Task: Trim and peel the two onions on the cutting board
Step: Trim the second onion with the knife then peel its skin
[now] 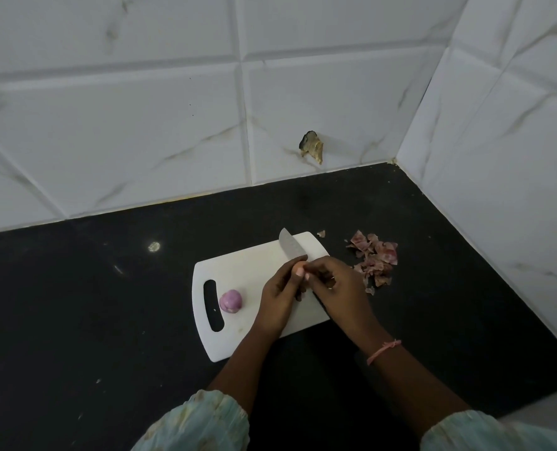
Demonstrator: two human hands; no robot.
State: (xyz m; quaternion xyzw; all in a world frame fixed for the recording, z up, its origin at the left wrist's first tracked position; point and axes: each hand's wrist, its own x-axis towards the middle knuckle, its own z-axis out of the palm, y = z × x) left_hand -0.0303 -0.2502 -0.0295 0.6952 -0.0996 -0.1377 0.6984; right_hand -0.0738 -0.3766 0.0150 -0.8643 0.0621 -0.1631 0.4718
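A white cutting board [247, 271] with a handle slot lies on the black counter. One small peeled purple onion [230, 301] sits on the board beside the slot. My left hand [278, 296] holds a second small onion [299, 267] over the board's middle; only a sliver of it shows between the fingers. My right hand [335, 288] grips a knife [290, 246], whose blade points away toward the board's far edge, and its fingertips meet the onion. The knife handle is hidden in the hand.
A heap of reddish onion skins [375, 258] lies on the black counter [107, 304] just right of the board. White tiled walls stand close behind and to the right. A damaged spot [312, 150] marks the back wall.
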